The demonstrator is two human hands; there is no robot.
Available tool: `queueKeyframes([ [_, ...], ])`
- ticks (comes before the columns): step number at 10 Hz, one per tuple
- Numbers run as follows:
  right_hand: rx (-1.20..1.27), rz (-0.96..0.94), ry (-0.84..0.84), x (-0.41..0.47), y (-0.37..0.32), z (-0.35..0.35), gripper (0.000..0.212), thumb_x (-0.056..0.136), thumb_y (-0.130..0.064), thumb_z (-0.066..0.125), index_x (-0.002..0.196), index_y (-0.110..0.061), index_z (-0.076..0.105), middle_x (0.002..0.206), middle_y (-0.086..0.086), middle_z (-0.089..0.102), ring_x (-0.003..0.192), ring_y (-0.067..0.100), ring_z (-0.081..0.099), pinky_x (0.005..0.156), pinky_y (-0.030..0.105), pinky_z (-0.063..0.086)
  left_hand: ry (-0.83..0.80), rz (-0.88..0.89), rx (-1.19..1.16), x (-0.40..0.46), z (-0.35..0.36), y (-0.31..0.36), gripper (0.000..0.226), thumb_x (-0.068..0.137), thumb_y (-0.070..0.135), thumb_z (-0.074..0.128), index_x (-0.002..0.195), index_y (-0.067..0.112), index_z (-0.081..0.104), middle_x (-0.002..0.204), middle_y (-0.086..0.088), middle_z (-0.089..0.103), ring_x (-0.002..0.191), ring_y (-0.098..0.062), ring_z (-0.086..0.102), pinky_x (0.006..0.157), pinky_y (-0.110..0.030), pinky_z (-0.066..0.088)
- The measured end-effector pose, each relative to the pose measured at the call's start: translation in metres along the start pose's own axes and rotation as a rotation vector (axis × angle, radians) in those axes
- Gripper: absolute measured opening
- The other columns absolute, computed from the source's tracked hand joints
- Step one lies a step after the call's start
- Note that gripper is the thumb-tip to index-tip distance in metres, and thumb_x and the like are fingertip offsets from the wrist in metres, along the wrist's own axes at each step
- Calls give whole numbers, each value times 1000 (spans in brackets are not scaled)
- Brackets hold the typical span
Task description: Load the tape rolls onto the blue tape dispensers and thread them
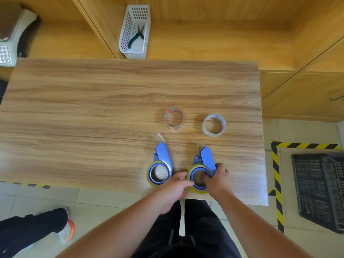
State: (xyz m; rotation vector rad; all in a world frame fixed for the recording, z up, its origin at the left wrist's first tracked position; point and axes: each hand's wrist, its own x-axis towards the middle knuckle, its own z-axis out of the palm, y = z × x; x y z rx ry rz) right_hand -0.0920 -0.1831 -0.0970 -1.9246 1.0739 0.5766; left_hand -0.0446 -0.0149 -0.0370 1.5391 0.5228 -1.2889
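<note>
Two blue tape dispensers lie near the front edge of the wooden table [93, 108]. The left dispenser [161, 164] carries a yellowish tape roll, and a strip of tape sticks out past its nose. The right dispenser [203, 164] also carries a yellowish roll with tape showing at its tip. My right hand [216, 180] grips the right dispenser at the hub and handle. My left hand [176, 185] touches the left rim of that same roll with its fingertips. Farther back stand a near-empty roll with a red-printed core [174, 118] and a clear roll [214, 124].
A white perforated basket [135, 32] holding green-handled pliers stands on the shelf behind the table. A scale with a keypad [11, 40] is at the far left. A black crate [320, 189] sits on the floor at the right, beside yellow-black floor tape. Another person's leg and shoe [65, 228] show at lower left.
</note>
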Motion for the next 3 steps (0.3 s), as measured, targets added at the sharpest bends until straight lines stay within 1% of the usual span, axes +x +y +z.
queueKeyframes([
  [1, 28, -9, -21, -3, 0, -5, 48, 87, -20, 68, 130, -16, 48, 117, 4, 46, 90, 21, 57, 77, 39, 53, 12, 15, 12, -5, 0, 0, 64, 96, 25, 67, 155, 25, 41, 161, 1, 39, 124, -11, 50, 98, -25, 50],
  [2, 52, -12, -39, -10, -1, -14, 53, 86, -23, 71, 132, -16, 47, 120, 5, 45, 94, 22, 56, 78, 37, 51, 24, 35, 26, -11, -2, 3, 63, 96, 25, 67, 154, 26, 42, 162, 4, 39, 127, -11, 50, 105, -29, 49],
  [3, 96, 2, -62, -18, -7, -26, 62, 85, -28, 73, 138, -17, 43, 130, 7, 44, 96, 24, 60, 76, 36, 50, 38, 66, 43, -20, -6, 6, 63, 96, 26, 65, 155, 28, 42, 164, 5, 36, 136, -14, 49, 113, -34, 46],
])
